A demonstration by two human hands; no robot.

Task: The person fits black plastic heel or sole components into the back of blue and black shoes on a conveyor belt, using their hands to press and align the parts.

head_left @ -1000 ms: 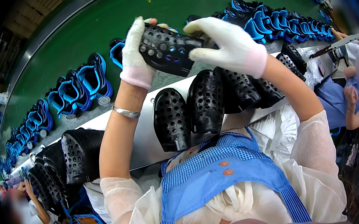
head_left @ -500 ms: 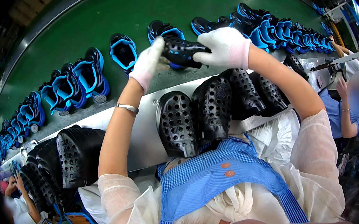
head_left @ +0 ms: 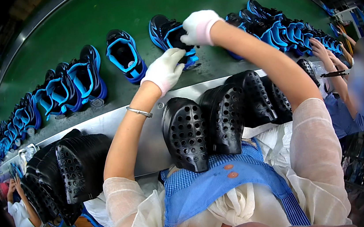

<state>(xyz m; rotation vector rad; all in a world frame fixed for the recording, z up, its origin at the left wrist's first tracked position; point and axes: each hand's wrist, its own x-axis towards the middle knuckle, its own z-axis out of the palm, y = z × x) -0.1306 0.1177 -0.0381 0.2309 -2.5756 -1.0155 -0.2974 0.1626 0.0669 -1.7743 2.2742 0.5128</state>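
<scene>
A black shoe with a blue collar (head_left: pixel 158 26) stands on the green work surface, its toe pointing away from me. Both my hands wear white gloves. My left hand (head_left: pixel 165 69) is at the shoe's heel, thumb and fingers bent around it. My right hand (head_left: pixel 201 28) curls over the right side of the shoe's opening, hiding part of it. A small blue and black part (head_left: pixel 192 61) shows beside my left fingertips; I cannot make out what it is. Close to my body stand black perforated shoe forms (head_left: pixel 186 133) on a metal ledge.
A single shoe (head_left: pixel 123 55) stands left of my hands, with a row of similar shoes (head_left: pixel 85 75) beyond it. More shoes (head_left: pixel 286 29) crowd the right side. Further black forms (head_left: pixel 73 169) stand at the left. Co-workers' arms (head_left: pixel 342 76) show at the right edge.
The black perforated piece held between my hands is no longer visible in them. My left hand moved right and nearer to me, my right hand left and farther away, onto the shoe.
</scene>
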